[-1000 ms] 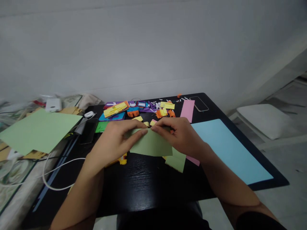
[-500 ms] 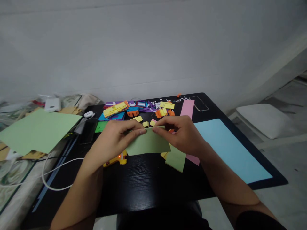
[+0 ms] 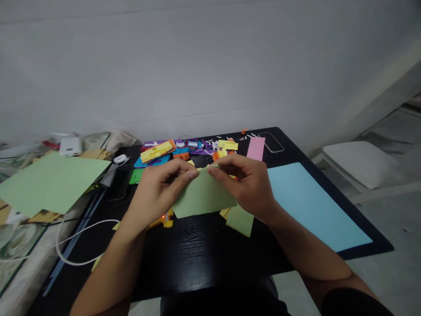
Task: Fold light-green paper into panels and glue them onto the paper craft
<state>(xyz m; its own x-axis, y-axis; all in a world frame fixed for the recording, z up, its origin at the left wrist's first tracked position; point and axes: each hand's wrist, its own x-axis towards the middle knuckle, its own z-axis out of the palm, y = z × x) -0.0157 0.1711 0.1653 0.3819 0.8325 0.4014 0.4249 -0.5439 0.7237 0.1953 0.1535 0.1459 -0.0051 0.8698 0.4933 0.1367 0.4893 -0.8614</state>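
Between my two hands I hold a light green sheet of paper by its far edge, tilted above the black table. My left hand pinches the edge with thumb and fingers, left of the middle. Close beside it, my right hand pinches the same edge. Fingers hide part of that edge. A yellow tool with a small lit red light lies partly behind my left wrist. Near my right hand rests a smaller green paper piece, over some yellow paper.
Beyond my hands lie yellow strips, purple and white scraps, and a pink strip. A blue sheet covers the table's right side. Far right stands a white stool. At left are a large green sheet and a white cable.
The far edge of the green paper has risen slightly, and more of the sheet's face shows. Both hands keep their pinch on it, with the fingers shifted a little.
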